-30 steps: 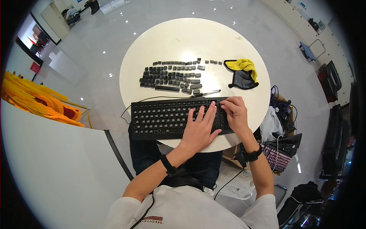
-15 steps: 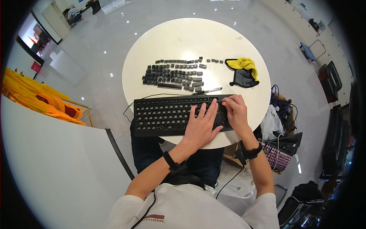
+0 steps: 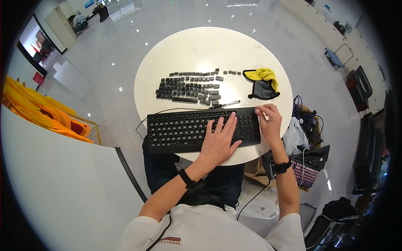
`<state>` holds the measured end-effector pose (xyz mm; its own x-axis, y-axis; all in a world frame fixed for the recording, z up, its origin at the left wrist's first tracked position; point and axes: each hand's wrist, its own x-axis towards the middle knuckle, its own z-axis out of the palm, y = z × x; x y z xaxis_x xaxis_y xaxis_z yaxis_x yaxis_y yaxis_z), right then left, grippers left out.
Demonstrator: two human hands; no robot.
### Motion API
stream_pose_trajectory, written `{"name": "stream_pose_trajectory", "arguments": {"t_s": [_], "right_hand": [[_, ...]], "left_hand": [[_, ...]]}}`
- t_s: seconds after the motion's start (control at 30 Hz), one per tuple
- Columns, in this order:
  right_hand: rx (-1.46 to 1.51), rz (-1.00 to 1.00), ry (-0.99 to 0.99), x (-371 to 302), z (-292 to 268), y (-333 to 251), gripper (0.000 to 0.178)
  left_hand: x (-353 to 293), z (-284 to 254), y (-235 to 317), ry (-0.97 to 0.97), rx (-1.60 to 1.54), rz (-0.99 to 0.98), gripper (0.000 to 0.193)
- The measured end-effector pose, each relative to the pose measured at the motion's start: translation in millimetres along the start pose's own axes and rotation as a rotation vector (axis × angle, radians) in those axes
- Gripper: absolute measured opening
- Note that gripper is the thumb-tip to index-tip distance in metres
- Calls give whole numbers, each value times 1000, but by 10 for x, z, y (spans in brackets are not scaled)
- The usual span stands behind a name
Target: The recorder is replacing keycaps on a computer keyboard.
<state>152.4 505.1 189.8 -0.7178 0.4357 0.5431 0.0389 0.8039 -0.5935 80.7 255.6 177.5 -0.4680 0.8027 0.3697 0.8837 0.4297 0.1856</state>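
Observation:
A black keyboard (image 3: 173,130) lies near the table's front edge. Most of its keycaps are off, so pale switches show in rows; dark caps sit on the number pad (image 3: 247,127) at its right end. My left hand (image 3: 219,140) rests on the keyboard beside the number pad, fingers spread. At the upper right corner my right hand (image 3: 270,121) is closed in a pinch, and what lies between its fingertips is too small to make out. Beyond the keyboard are loose black keycaps (image 3: 188,86) in rows. A pen (image 3: 225,104) lies between them and the keyboard.
A yellow and grey cloth (image 3: 264,83) lies on the right of the round white table (image 3: 201,46). The keyboard's cable (image 3: 171,109) runs behind it and off the left side. Right of the table, a box holds cables, a plastic bag (image 3: 294,136) and a pink-keyed keyboard (image 3: 307,173).
My right hand has shifted from over the number pad's top to just past the keyboard's right edge, still pinched. My left hand stays spread on the keyboard. The view has shifted slightly.

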Motion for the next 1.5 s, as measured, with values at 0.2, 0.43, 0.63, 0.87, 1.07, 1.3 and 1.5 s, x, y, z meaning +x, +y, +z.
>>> {"name": "stream_pose_trajectory", "arguments": {"t_s": [0.2, 0.43, 0.63, 0.87, 1.07, 1.3, 1.5], "right_hand": [[115, 281, -20, -48, -85, 295, 15], [-122, 229, 31, -126, -62, 435, 17], [-163, 219, -52, -65, -134, 377, 26], [-34, -116, -278, 193, -54, -691, 33], [-64, -224, -524, 276, 134, -778, 32], [-51, -278, -588, 331, 241, -751, 29], [-125, -368, -648, 433, 242, -770, 23]], "left_hand": [[-65, 75, -70, 94, -124, -14, 81], [-100, 170, -99, 260, -236, -60, 62], [-102, 157, -88, 294, -277, -61, 50], [-114, 152, -101, 315, -300, -67, 47], [-101, 132, -94, 317, -312, -71, 47], [-109, 123, -117, 311, -304, -78, 50], [-112, 144, -105, 314, -327, -81, 52]]}}
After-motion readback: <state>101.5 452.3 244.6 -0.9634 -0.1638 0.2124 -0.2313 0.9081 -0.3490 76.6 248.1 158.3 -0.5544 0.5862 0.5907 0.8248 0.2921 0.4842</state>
